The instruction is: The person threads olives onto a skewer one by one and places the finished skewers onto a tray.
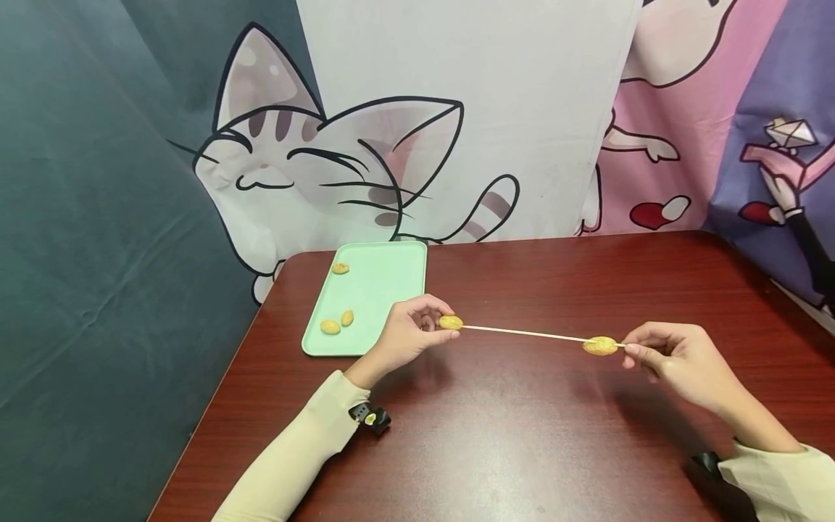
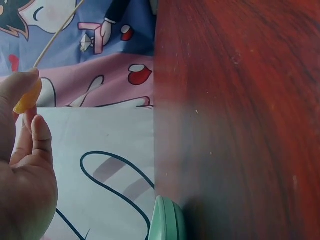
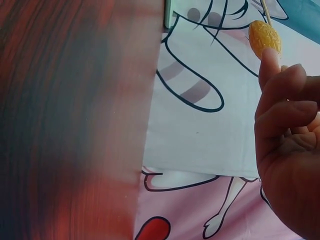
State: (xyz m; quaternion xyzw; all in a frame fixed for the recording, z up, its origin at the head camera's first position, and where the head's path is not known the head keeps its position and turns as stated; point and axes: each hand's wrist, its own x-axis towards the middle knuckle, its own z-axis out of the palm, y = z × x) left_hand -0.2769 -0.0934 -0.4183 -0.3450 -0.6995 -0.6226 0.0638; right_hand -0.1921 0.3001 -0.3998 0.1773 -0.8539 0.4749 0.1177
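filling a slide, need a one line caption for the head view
Left hand pinches a yellow piece at one end of a stick; right hand holds the other end, beside a second piece.

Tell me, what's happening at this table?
A thin stick is being held above the brown table. The person's right hand pinches one end, with a yellow piece on the stick just beside that hand. The left hand pinches a second yellow piece at the stick's other end. Three similar pieces lie on the pale green tray.
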